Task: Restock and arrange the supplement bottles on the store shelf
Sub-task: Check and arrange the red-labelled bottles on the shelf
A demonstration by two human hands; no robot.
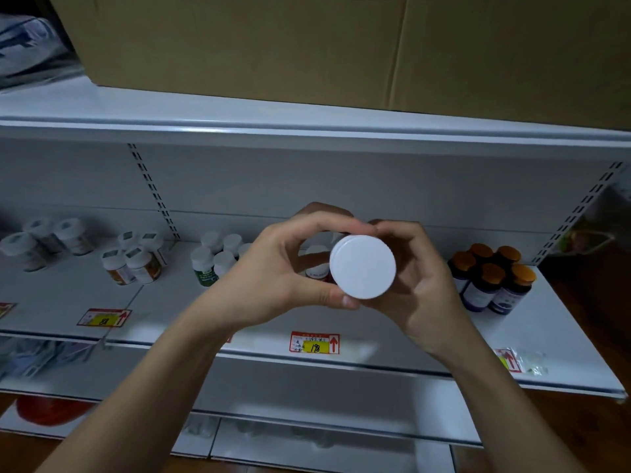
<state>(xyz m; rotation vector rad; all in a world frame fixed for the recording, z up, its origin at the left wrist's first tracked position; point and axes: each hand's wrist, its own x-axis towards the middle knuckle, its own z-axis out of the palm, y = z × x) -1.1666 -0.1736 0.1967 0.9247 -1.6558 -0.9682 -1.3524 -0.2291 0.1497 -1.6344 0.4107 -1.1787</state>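
Note:
A supplement bottle with a wide white cap (362, 266) is held in front of the white shelf (239, 312), its cap facing me. My left hand (283, 271) grips it from the left with thumb below and fingers curled over the top. My right hand (420, 281) grips it from the right. The bottle's body is hidden behind the cap and fingers. Behind my hands stands another white-capped bottle with a red label (316, 264).
On the shelf stand groups of bottles: white-capped ones at far left (44, 240), orange-labelled ones (135, 259), green-labelled ones (211, 256), and dark bottles with orange caps (493, 279) at right. Price tags (314, 343) line the front edge. A large cardboard box (307, 46) sits on the upper shelf.

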